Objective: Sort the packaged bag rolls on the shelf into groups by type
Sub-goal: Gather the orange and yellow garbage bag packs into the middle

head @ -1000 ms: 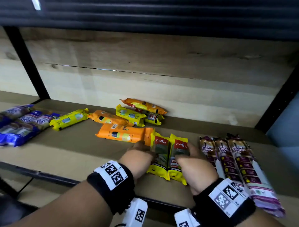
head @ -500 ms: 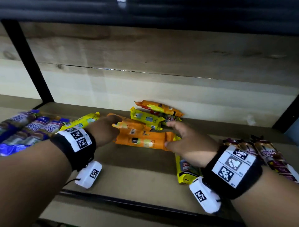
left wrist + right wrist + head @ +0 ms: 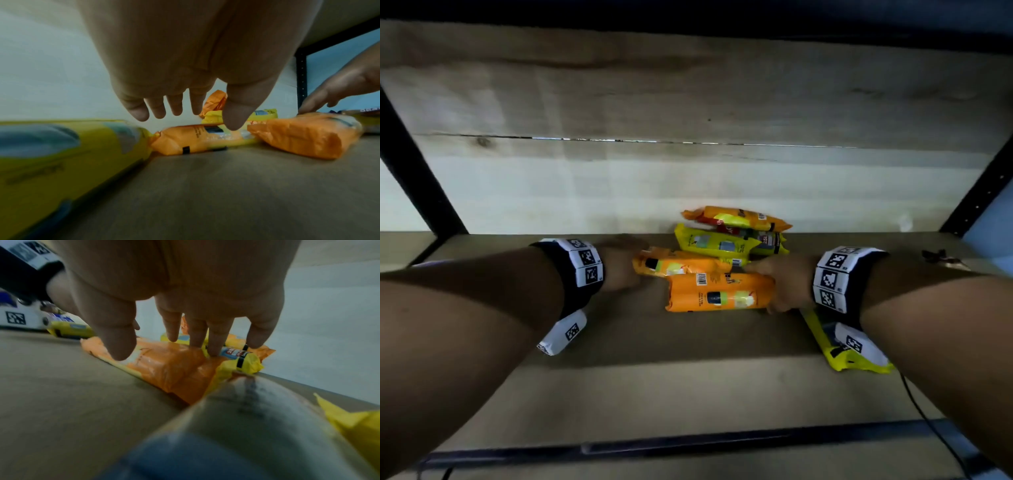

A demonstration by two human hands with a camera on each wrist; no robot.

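1. At the shelf's (image 3: 688,377) centre, two orange packs are seen lying side by side, long axes running 9 to 3 o'clock across the view.
2. The front orange pack (image 3: 717,291) lies nearest the shelf edge; the rear orange pack (image 3: 678,265) sits just behind it at 11 o'clock, shifted toward the left hand.
3. The left hand (image 3: 619,263) is placed at the 9 o'clock end of the rear orange pack. In the left wrist view its fingers (image 3: 156,108) are spread and hang straight above the pack, nothing gripped; contact cannot be told.
4. The right hand (image 3: 780,287) is set at the 3 o'clock end of the front orange pack. In the right wrist view its fingers (image 3: 213,344) are extended and pressed down onto the wrapping, nothing clasped.
5. A yellow pack (image 3: 715,245) and a mixed pile (image 3: 739,219) lie behind at 12 o'clock, against the back wall (image 3: 688,102).
6. Another yellow pack (image 3: 835,346) lies under the right wrist, at 5 o'clock from the orange pair.
7. Judged from this, each hand is nearer one pack end, so the orange pair is bracketed along its length and could be gathered or slid together as one group.
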